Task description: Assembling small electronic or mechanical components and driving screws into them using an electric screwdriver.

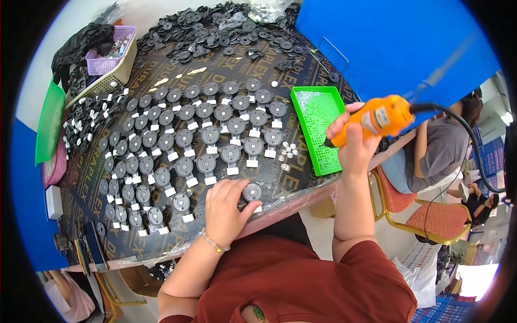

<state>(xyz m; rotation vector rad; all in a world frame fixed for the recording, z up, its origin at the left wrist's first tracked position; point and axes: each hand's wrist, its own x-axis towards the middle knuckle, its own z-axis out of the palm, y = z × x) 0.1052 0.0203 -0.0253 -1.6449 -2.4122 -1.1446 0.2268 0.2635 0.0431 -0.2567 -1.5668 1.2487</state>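
My right hand (353, 137) is wrapped round an orange electric screwdriver (385, 116). Its dark tip points down over a green perforated tray (300, 126) that holds small metal screws (312, 102). At the table's near edge, my left hand (223, 207) has thumb and fingers around a black disc with a white tab (252, 191), which lies on the table. Many similar black discs (205, 163) with white tabs stand in rows to the left and beyond. Several small white round pieces (288, 152) sit between the rows and the tray.
A heap of black discs (215, 35) covers the table's far side. Purple (102, 65) and beige baskets, a green basket (47, 126) and loose black-and-white parts (89, 116) are at left. A blue partition (377, 43) rises behind the tray; a black cable (474, 134) trails right. Other people sit nearby.
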